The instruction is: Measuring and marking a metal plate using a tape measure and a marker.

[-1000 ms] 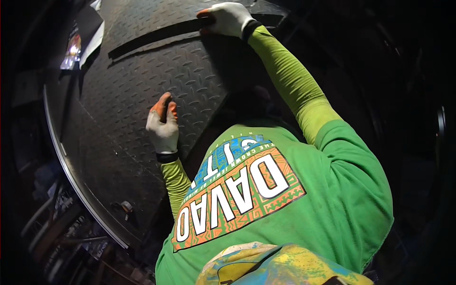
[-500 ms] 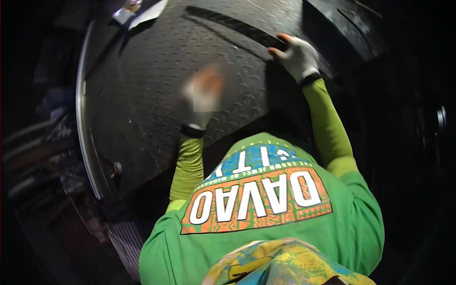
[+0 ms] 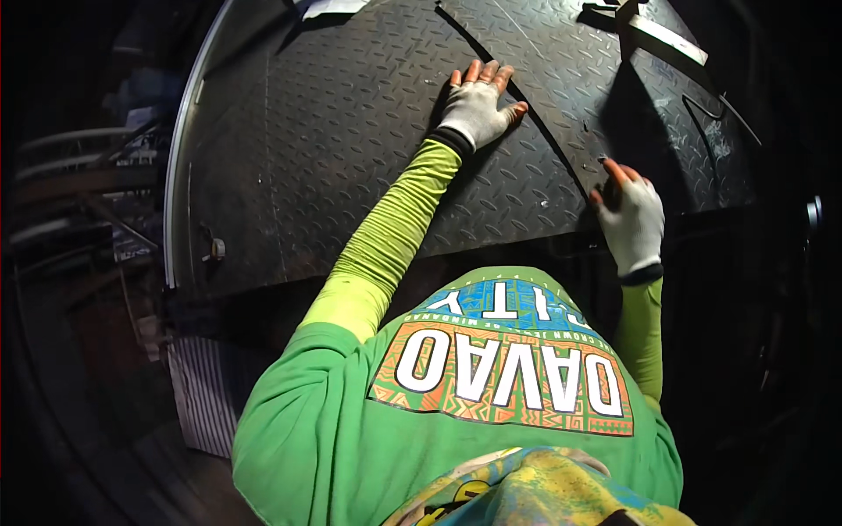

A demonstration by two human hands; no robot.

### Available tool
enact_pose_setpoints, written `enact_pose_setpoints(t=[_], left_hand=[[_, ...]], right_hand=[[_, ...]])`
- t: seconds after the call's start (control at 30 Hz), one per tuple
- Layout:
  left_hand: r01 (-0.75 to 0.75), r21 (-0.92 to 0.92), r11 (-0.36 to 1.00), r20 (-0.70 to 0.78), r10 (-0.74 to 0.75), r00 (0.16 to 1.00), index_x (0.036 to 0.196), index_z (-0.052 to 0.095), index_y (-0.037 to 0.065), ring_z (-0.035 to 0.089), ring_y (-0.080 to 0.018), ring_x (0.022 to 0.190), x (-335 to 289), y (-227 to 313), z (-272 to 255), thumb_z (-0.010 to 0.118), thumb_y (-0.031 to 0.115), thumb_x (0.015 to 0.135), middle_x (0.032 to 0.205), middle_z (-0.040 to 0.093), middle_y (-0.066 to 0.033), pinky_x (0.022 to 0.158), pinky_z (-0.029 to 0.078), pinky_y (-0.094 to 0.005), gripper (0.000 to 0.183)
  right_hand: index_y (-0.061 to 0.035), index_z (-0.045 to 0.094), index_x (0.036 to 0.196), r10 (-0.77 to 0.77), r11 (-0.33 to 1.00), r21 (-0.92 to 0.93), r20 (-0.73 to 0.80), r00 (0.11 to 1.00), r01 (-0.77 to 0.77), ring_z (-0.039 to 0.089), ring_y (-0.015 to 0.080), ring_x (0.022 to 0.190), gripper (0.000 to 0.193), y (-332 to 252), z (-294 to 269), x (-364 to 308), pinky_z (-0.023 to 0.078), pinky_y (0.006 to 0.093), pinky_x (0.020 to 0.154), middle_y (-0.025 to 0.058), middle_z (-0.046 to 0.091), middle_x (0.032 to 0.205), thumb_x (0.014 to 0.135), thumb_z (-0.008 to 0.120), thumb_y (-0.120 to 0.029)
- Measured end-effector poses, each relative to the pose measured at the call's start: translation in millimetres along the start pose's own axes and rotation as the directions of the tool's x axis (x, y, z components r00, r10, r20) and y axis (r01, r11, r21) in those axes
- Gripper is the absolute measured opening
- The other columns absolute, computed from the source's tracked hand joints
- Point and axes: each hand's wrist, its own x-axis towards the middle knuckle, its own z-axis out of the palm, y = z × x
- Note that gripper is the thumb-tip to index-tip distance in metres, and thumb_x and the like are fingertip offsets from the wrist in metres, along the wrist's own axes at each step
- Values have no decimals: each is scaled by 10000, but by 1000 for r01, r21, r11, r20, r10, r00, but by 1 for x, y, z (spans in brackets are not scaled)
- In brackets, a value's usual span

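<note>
My left hand (image 3: 476,114), in a white glove with bare fingertips, lies spread on the dark diamond-tread metal plate (image 3: 351,149). A long, thin black strip (image 3: 548,136) runs diagonally over the plate, from the far middle toward the near right. It passes by the thumb and fingertips of my left hand. Near the strip's close end is my right hand (image 3: 633,219), gloved the same way, its thumb and index finger apart. The thumb is beside the strip's end; whether it touches is unclear. A small dark spot shows at the index fingertip.
A light-coloured metal bar (image 3: 671,42) stands at the far right, casting a long shadow. Beside it lies a bent dark rod (image 3: 702,110). A white sheet (image 3: 336,7) is at the far edge. A pale rail (image 3: 181,167) borders the plate on the left.
The strip, earlier held up at one end by my right hand, now lies on the plate. My left hand has moved onto the plate beside it; my right hand has come nearer. The view has shifted.
</note>
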Motion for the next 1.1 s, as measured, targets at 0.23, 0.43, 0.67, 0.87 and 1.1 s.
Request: enact_pose_setpoints(t=[0.23, 0.43, 0.67, 0.87, 1.1], left_hand=[[59, 32, 998, 7, -60, 998, 1616, 376, 251, 228, -385, 1592, 16, 13, -1, 407, 802, 967, 1721, 296, -61, 1265, 146, -611, 852], [55, 95, 994, -58, -49, 997, 1588, 423, 275, 247, -358, 1592, 34, -4, 8, 404, 841, 940, 1716, 314, -51, 1249, 173, -635, 860], [-24, 145, 989, -20, 27, 999, 1483, 518, 149, 594, -350, 1244, 50, -3, 13, 658, 497, 950, 1447, 564, -123, 1125, 387, -541, 651], [4, 139, 990, -77, 7, 997, 1443, 561, 120, 592, -352, 1247, 41, 15, 3, 657, 479, 960, 1395, 599, -115, 1096, 405, -528, 610], [14, 139, 990, -91, -1, 996, 1458, 555, 139, 587, -350, 1258, 46, -1, 14, 637, 483, 979, 1394, 603, -107, 1108, 396, -541, 595]], right_hand=[[-114, 725, 1248, -61, 992, -114, -104, 993, 49, 672, 258, 935, 512, 11, -7, -30, 541, 360, 893, 49, 735, 1152, 751, 844, -142], [-111, 738, 1245, 4, 1000, 24, -177, 984, 0, 678, 230, 963, 493, 26, -14, -42, 537, 328, 924, 59, 736, 1141, 764, 845, -85], [-32, 757, 1148, 197, 980, 35, -345, 918, -197, 692, 189, 762, 341, 87, -43, -83, 570, 265, 680, 99, 751, 995, 829, 856, -99], [-38, 757, 1173, 312, 950, 168, -419, 853, -265, 674, 116, 699, 359, 72, -47, -105, 560, 186, 648, 66, 749, 925, 826, 851, -44], [-40, 752, 1194, 268, 798, 598, -464, 844, 75, 712, 118, 755, 381, 37, -12, -112, 592, 202, 700, 62, 772, 938, 827, 840, 11]])
